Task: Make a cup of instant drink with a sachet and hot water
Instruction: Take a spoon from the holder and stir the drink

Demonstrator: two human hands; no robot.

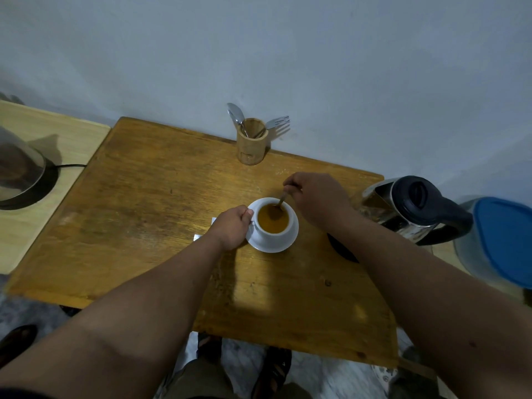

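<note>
A white cup (289,226) full of orange-brown drink (272,218) stands on a white saucer (280,245) in the middle of the wooden table (144,214). My left hand (231,227) grips the cup's handle on its left side. My right hand (315,197) is closed around a metal spoon (281,201), whose bowl dips into the drink. Bits of a white sachet (198,237) peek out from under my left wrist. The glass kettle (408,208) with a black lid and handle stands to the right of the cup.
A wooden holder (252,145) with spoons and a fork stands at the table's far edge by the wall. A blue-lidded container (501,240) is at the far right. A black round base with a cord (27,180) rests on the lighter table at left.
</note>
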